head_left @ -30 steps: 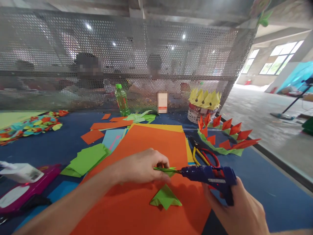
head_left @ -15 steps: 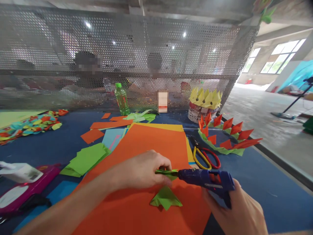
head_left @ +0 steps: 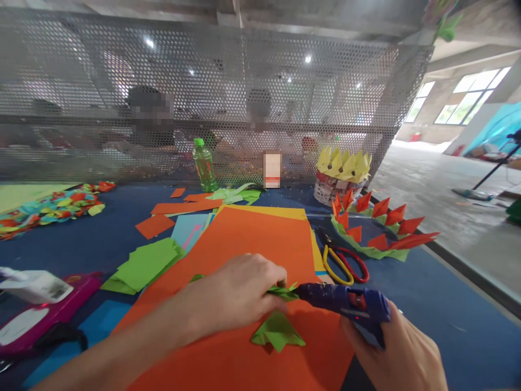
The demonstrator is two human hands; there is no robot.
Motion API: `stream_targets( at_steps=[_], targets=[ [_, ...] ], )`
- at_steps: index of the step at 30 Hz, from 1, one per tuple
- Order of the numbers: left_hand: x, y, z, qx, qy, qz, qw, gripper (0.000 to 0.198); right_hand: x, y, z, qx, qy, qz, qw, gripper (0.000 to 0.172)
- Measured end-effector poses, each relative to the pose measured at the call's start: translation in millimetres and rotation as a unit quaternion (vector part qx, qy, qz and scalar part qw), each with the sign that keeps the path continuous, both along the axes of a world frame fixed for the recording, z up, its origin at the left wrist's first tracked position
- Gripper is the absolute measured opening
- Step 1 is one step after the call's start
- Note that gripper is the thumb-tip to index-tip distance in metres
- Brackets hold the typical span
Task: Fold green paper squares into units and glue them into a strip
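Observation:
My left hand (head_left: pixel 248 288) pinches a folded green paper piece (head_left: pixel 284 293) above an orange sheet (head_left: pixel 264 233). My right hand (head_left: pixel 401 347) grips a dark blue hot glue gun (head_left: pixel 345 300), its nozzle pointing left and meeting the green paper's edge; whether glue is flowing I cannot make out. Just below my left hand, another folded green paper piece (head_left: pixel 279 332) lies on the orange sheet. A bit of green also shows behind my left wrist.
Yellow-and-red-handled scissors (head_left: pixel 345 266) lie right of the sheets. Beyond are an orange-and-green paper crown (head_left: pixel 376 252) and a yellow crown (head_left: pixel 344 163). Green squares (head_left: pixel 142 266), a magenta device (head_left: pixel 73 293) and a green bottle (head_left: pixel 204 169) stand or lie leftward. People sit behind a perforated screen.
My left hand has shifted slightly right and down with the green paper. A bit of green has come into sight behind my left wrist. The glue gun stays nearly in place.

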State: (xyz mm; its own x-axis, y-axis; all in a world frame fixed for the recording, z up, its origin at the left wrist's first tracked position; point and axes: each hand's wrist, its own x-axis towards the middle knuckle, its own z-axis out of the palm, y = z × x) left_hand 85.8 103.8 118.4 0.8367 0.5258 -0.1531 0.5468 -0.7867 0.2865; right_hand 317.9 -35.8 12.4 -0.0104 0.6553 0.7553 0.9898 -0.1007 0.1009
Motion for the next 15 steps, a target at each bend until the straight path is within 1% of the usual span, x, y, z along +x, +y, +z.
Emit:
stream_targets(
  at_steps=[4,11,15],
  targets=[
    [-0.2,0.1,-0.4,0.006,-0.003,-0.004,1.000,0.016,0.2,0.5,1.2,0.004,-0.012,0.009,1.000,0.034],
    [1.6,1.2,2.9,0.007,0.006,-0.002,1.000,0.017,2.4,0.3,0.4,0.009,-0.030,0.018,0.999,0.032],
    [-0.4,1.4,2.2,0.005,0.009,0.001,1.000,0.019,1.4,-2.3,0.0,-0.020,-0.006,-0.019,1.000,0.031]
  ],
)
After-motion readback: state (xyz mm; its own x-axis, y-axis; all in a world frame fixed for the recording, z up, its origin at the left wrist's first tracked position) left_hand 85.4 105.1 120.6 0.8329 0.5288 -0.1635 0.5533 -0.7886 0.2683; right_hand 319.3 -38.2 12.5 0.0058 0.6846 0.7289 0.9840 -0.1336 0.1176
